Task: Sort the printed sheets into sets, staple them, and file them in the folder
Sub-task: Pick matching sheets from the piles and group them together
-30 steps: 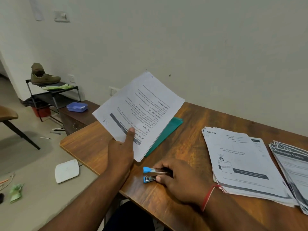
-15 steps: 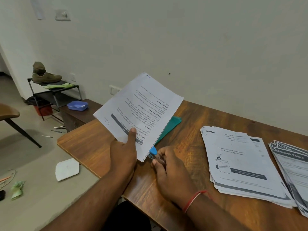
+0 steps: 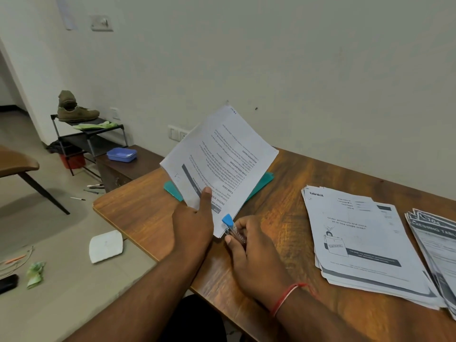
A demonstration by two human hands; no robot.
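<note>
Wooden table fills the middle and right of the frame, and above its left part your left hand holds a set of sheets tilted up, thumb pressed on the front page, while your right hand grips the small blue stapler at the set's lowest corner. Square the edges, seat that corner fully in the stapler's mouth, then squeeze firmly once so every page is caught. Your green folder lies flat behind the set at centre frame, with more piles of sheets at the right.
</note>
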